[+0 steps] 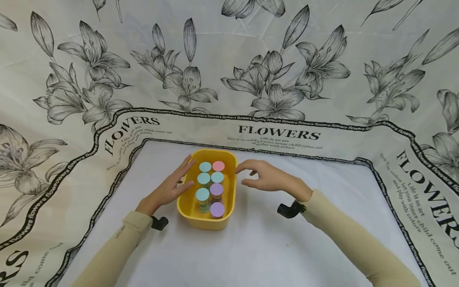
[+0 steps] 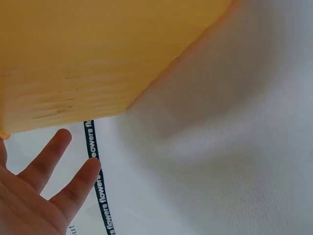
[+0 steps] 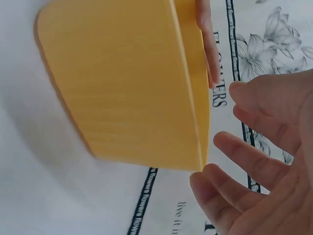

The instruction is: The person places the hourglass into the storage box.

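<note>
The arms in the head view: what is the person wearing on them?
Both arms wear long, close-fitting beige sleeves that end at the wrists; the left sleeve carries a small dark line of lettering, too small to read. A black clip-like mount sits at each wrist, one by the left hand and one by the right hand. The hands are bare, with no gloves or rings visible.

A table covered by a white cloth [image 1: 272, 247] with a black "flowers" border and grey lily prints carries one thing directly — a yellow plastic tub [image 1: 193, 207] near its middle, holding seven capped jars [image 1: 210, 187] — teal, pink and purple lids.
</note>
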Tool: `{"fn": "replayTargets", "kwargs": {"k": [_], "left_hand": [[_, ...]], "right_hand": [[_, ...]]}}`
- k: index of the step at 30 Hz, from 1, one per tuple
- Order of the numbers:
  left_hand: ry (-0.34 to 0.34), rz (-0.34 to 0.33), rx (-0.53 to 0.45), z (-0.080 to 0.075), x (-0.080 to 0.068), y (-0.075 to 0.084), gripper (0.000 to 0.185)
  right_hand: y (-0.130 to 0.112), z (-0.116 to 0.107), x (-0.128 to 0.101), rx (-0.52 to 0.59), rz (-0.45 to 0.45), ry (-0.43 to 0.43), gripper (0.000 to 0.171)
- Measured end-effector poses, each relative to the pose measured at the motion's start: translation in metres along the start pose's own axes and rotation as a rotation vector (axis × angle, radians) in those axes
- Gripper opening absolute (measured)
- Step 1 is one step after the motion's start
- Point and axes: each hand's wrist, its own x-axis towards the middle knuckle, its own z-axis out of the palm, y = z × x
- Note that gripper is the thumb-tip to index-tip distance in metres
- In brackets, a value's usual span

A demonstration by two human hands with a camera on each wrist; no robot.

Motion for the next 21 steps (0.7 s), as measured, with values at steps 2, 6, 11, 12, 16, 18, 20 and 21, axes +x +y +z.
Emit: {"fn": "replayTargets", "kwargs": {"k": [2,6,11,12,16,18,20,21], "left_hand": [[0.007,0.009,-0.010,0.000,0.001,-0.002,0.072],[0.021,0.012,-0.029,0.000,-0.001,-0.003,0.072],[0.042,0.012,-0.050,0.000,-0.002,-0.003,0.072],[0.047,0.012,-0.048,0.000,-0.003,-0.003,0.072],[0.061,0.008,-0.049,0.001,-0.004,-0.004,0.072],[0.068,-0.005,-0.064,0.002,-0.006,-0.005,0.072],[0.077,-0.022,-0.088,0.003,-0.007,-0.006,0.071],[0.080,-0.031,-0.101,0.004,-0.008,-0.007,0.071]], "right_hand": [[0.006,0.005,-0.010,0.042,0.018,0.042,0.038],[0.013,0.016,-0.025,0.115,0.044,0.109,0.042],[0.014,0.024,-0.036,0.165,0.074,0.179,0.044],[0.014,0.025,-0.037,0.174,0.081,0.191,0.044],[0.015,0.030,-0.043,0.204,0.098,0.228,0.044],[0.017,0.034,-0.047,0.217,0.109,0.243,0.044],[0.021,0.037,-0.050,0.226,0.114,0.254,0.045],[0.023,0.038,-0.053,0.230,0.117,0.258,0.045]]}}
